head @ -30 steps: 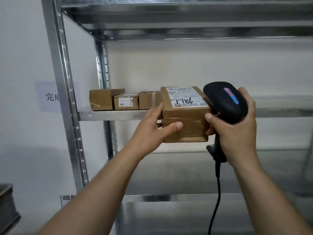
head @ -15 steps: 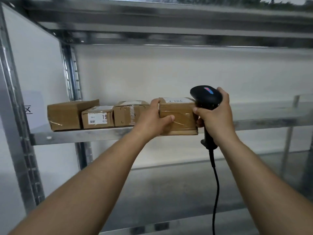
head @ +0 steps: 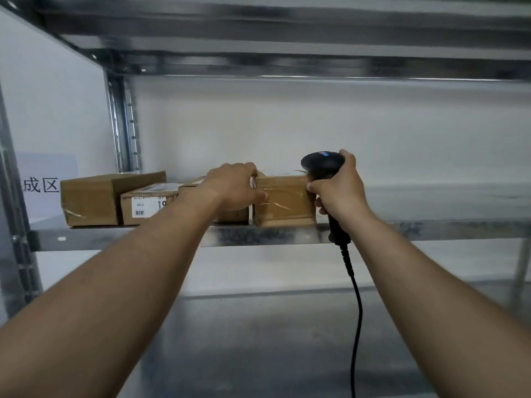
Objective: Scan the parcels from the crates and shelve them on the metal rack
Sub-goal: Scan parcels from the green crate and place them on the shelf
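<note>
Metal rack (head: 287,64) fills the view; its middle shelf (head: 431,228) carries the boxes. Three cardboard boxes stand in a row on the shelf's left part: plain box (head: 92,199), labelled box (head: 146,205), and a third box (head: 232,216) mostly hidden behind the left hand. The parcel (head: 283,201) sits at the row's right end, just beside the third box. Its base looks flat on the shelf near the front lip, with a white label on top and clear tape across the front. Left hand (head: 235,188) grasps its upper left corner, fingers curled over the top, thumb on the front face. Right hand (head: 339,193) is clenched round the black scanner (head: 321,163) handle, knuckles against the parcel's right side, scanner head by the top right corner. Cable (head: 356,297) hangs below the shelf. The parcel is probably light and stiff, a small carton. Its tape film is likely slick, so hold the bare cardboard side faces, not the tape, and go easy on the corners. Placement looks nearly done; letting go seems next.
</note>
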{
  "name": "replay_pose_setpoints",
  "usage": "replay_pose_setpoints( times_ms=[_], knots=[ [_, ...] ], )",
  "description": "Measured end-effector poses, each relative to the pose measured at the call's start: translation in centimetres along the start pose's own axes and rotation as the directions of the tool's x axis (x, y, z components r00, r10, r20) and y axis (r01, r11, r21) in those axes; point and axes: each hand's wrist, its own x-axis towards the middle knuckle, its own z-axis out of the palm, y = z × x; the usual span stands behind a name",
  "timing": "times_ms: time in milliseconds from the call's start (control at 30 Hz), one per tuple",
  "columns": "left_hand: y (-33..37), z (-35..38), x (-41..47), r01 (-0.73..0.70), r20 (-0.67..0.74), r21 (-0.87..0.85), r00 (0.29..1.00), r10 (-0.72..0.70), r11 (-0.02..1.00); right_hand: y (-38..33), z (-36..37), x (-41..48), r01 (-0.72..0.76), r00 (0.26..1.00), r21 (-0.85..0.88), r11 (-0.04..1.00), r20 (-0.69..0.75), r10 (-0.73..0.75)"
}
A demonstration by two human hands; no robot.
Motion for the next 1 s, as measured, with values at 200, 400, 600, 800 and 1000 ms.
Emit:
replay_pose_setpoints(
  times_ms=[200, 400, 600, 800, 1000],
  knots=[
    [-0.9, 1.1, 1.2, 0.026, -0.013, 0.009, 1.000, -0.026, 1.000, -0.3, 1.9, 1.0, -0.007, 1.000, -0.089, 0.996, -0.006, 0.007],
    [-1.1, 1.4, 1.5, 0.034, -0.037, 0.018, 0.999, -0.033, 0.999, -0.2, 2.2, 1.1, -0.006, 1.000, -0.104, 0.995, 0.000, 0.006],
    [-1.0, 1.6, 1.0, 0.023, -0.071, -0.036, 0.997, -0.026, 0.999, -0.6, 1.0, 0.4, 0.027, 1.000, -0.056, 0.998, -0.006, -0.027],
    [-1.1, 2.1, -1.0, -0.013, -0.256, -0.116, 0.967, -0.017, 0.993, -1.8, -0.1, -2.4, 0.127, 0.991, 0.004, 0.992, 0.031, -0.127],
    [-1.2, 2.5, -5.6, -0.005, -0.442, -0.186, 0.893, -0.079, 0.983, -1.5, 0.2, -7.4, 0.183, 0.972, 0.192, 0.964, 0.114, -0.207]
  ],
)
